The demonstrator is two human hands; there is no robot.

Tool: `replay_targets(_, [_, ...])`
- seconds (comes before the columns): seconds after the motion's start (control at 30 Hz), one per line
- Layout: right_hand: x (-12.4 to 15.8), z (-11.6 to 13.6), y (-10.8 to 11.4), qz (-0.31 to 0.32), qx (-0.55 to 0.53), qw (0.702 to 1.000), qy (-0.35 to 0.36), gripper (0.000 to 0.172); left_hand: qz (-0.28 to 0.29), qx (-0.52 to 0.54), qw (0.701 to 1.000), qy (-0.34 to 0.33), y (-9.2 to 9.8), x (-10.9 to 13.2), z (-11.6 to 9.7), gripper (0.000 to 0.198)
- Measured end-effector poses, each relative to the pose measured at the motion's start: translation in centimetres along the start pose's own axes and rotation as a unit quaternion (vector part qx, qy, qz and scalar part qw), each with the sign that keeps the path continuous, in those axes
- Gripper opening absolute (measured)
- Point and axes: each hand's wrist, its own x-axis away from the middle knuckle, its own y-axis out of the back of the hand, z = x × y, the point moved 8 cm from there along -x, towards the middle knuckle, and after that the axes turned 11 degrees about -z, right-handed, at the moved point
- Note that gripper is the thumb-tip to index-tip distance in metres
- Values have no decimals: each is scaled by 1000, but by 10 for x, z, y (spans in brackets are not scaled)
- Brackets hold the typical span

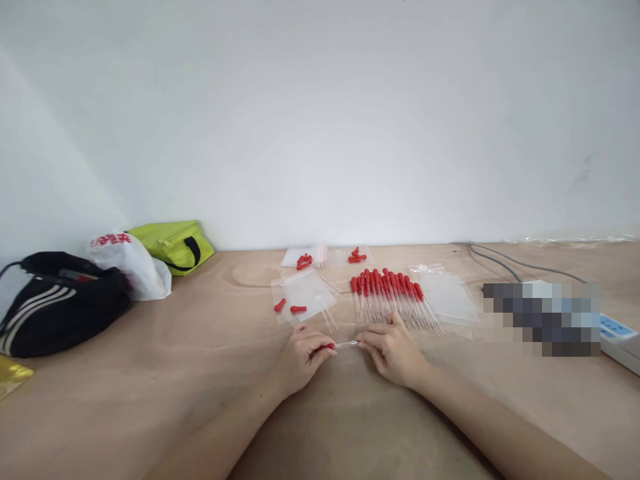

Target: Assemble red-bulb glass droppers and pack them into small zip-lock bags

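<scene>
My left hand (301, 353) pinches the red rubber bulb (325, 347) of a small glass dropper. My right hand (393, 350) pinches the other end of its clear glass tube (346, 344). The dropper lies level between both hands, just above the wooden table (200, 387). A row of several finished droppers with red bulbs (393, 293) lies just beyond my right hand. Two loose red bulbs (290, 307) rest on clear plastic bags (305, 293) ahead of my left hand, with a few bare glass tubes (327, 319) beside them.
More red bulbs (330, 258) and bags lie near the wall. Clear bags (447, 297) sit right of the droppers. A black striped bag (60, 303), a white plastic bag (133, 263) and a green pouch (173, 245) stand at left. A power strip (620, 337) with cables sits at right.
</scene>
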Motion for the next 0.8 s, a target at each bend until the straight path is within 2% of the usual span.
replay_targets(0.17, [3,6,1,-36,27,999,28,23,-13,-30,999,-19,0,2,-1,32])
replay_targets(0.4, [2,7,-10,-10,-31,999,1,23,2,-51,997,-59,-6,3,-7,26])
replay_targets(0.63, [2,7,-18,13,-66,997,-40,24,-29,-54,995,-76,-4,3,-9,24])
replay_targets(0.8, [-1,12,-16,31,-40,999,-14,25,-34,-56,996,-68,-5,2,-2,26])
